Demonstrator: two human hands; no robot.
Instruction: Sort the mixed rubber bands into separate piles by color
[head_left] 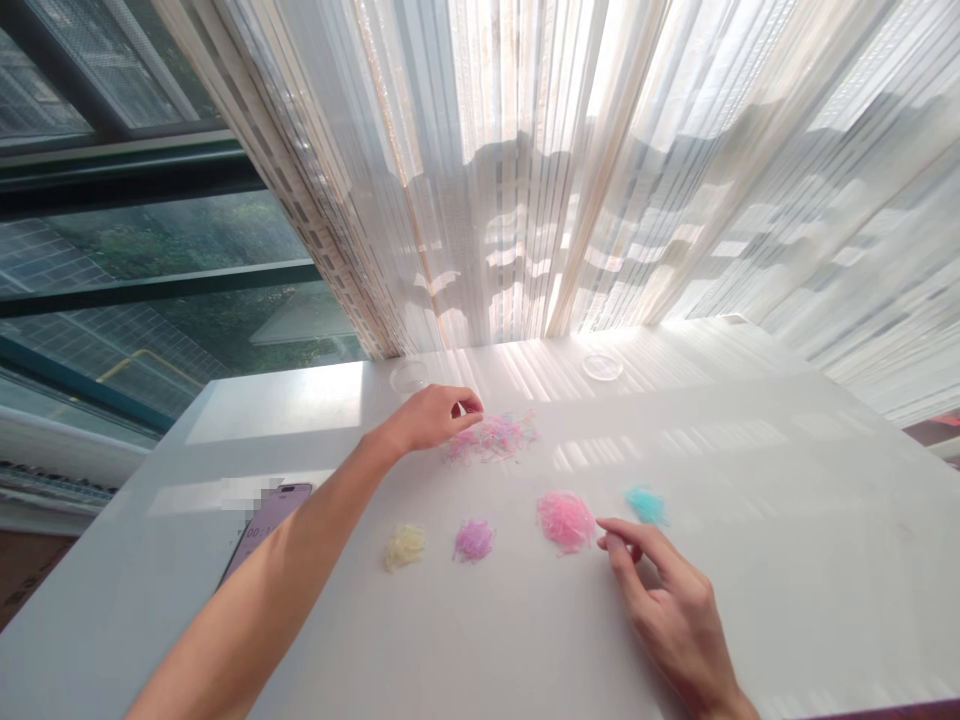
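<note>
Left hand point(433, 414): beyond pink pile point(564, 522); fingers narrow, grip unclear.
Right hand point(679, 600): beside it; fingers likewise.
Pink pile: brushing fingertips could scatter it.

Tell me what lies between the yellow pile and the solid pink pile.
A purple pile lies on the white table between the yellow pile and the solid pink pile, as the head view shows.

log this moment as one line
left hand: at mixed-color pile | right hand: beside pink pile | nearby: yellow pile, purple pile, blue pile | phone: partly hidden
</note>
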